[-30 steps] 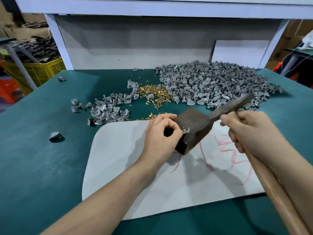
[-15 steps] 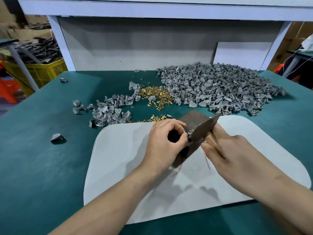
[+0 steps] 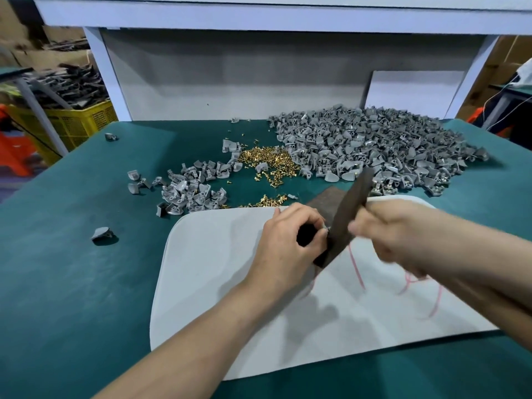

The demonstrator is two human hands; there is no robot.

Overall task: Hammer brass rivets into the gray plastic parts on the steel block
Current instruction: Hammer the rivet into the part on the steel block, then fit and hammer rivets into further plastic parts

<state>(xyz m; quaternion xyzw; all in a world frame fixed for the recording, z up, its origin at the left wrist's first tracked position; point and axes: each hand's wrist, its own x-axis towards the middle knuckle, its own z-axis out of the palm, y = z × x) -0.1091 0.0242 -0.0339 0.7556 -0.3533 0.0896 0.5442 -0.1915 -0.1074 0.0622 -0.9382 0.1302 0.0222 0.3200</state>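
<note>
A dark steel block [image 3: 323,201] stands on the white mat [image 3: 224,283]. My left hand [image 3: 288,243] rests against the block's left side, its fingertips pinching a small gray plastic part [image 3: 325,228] on it. My right hand [image 3: 394,234], blurred by motion, grips the hammer. The dark hammer head [image 3: 352,205] is over the block, right beside my left fingertips. I cannot make out the rivet in the part. A loose pile of brass rivets [image 3: 267,164] lies behind the mat, and a big heap of gray parts [image 3: 374,148] lies at the back right.
A smaller heap of gray parts [image 3: 193,192] lies left of the rivets, with single parts [image 3: 102,234] scattered on the green tabletop. A yellow crate [image 3: 72,125] stands off the table's left side. A white frame and panel close the back.
The hammer swung down from its raised place at the right onto the block, then lifted a little. My right hand moved left with it. The left hand stayed on the part.
</note>
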